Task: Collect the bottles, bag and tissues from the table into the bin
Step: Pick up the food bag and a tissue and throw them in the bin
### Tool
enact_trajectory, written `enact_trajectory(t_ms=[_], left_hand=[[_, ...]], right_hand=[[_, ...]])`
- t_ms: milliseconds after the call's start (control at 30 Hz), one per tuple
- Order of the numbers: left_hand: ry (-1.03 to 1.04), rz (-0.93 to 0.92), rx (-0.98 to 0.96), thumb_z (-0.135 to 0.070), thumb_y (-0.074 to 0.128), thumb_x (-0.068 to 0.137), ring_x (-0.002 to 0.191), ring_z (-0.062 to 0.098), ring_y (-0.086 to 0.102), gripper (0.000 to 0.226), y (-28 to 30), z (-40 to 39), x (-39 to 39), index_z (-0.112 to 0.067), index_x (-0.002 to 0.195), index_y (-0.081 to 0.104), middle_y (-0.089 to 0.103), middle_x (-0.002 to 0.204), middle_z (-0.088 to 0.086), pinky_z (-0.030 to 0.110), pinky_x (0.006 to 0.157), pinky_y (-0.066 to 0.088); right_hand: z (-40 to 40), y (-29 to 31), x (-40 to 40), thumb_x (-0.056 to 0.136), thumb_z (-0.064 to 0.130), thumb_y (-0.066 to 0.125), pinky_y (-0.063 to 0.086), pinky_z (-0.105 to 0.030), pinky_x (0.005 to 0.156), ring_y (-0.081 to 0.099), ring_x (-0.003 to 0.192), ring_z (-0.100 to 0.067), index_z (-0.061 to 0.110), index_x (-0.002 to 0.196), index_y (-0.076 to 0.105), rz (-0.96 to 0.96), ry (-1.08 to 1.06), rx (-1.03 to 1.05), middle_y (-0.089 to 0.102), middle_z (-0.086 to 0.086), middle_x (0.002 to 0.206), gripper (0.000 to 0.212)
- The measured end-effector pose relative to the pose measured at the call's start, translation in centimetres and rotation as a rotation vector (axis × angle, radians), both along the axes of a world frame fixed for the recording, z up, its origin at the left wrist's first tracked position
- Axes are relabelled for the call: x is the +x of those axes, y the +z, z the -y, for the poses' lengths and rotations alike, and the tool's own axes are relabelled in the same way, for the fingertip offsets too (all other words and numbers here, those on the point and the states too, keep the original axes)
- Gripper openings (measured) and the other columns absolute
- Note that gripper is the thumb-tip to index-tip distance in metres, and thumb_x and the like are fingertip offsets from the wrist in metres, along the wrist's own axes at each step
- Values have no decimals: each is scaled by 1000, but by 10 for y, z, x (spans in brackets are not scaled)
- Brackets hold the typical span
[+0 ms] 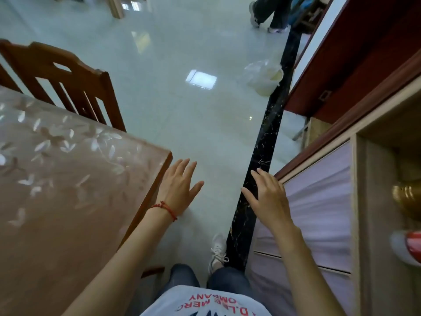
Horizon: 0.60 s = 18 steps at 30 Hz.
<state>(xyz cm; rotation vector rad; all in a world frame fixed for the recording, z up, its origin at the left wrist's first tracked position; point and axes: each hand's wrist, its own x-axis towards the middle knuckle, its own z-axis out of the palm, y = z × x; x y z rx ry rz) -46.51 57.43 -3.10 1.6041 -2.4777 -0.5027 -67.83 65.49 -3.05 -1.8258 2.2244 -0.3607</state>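
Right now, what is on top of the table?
On the visible part of the table lies only a clear flower-patterned cover; no bottles, bag or tissues show. The rest is outside the frame.

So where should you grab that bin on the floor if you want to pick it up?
Probably by its top rim. The bin stands upright on the floor against the dark strip, with a clear bag lining it and spilling over its left side. Come from above on the near right edge, where the rim shows bare, with the right hand, which is open and empty.
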Motion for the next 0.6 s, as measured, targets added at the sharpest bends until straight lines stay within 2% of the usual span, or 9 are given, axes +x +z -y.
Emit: enact_trajectory(t_ms=[133,267,367,467,600], left_hand=[[-42,-2,15,-43,44,91,138,31,26,60,0,31,-38,-9,139,33,36,146,15,41,114,19],[-55,-35,11,-54,28,83,129,37,40,71,-1,63,-70,-5,132,44,48,135,20,47,106,33],[-57,-54,13,-46,43,86,125,40,44,61,-1,85,-89,-3,128,49,53,130,22,49,102,37],[-63,-61,18,-37,53,88,131,37,37,55,1,111,-106,-4,132,44,47,137,20,47,107,31],[-77,-52,19,-50,37,85,126,39,43,64,-4,157,-127,-4,128,48,52,131,21,49,104,36]], right_hand=[[27,3,-34,90,37,54,27,-38,108,37,132,-26,7,134,43,11,-35,10,45,-12,140,54],[59,5,-64,90,37,54,27,-39,108,36,133,-26,7,134,43,22,-53,14,44,-12,140,54],[82,6,-83,90,38,53,28,-40,108,37,132,-27,7,134,44,12,-57,15,45,-12,140,54],[106,8,-100,90,38,53,29,-41,108,38,132,-27,7,134,44,18,-63,22,45,-12,139,54],[144,5,-123,90,39,52,27,-41,109,36,132,-26,8,134,43,23,-89,36,44,-12,141,55]])
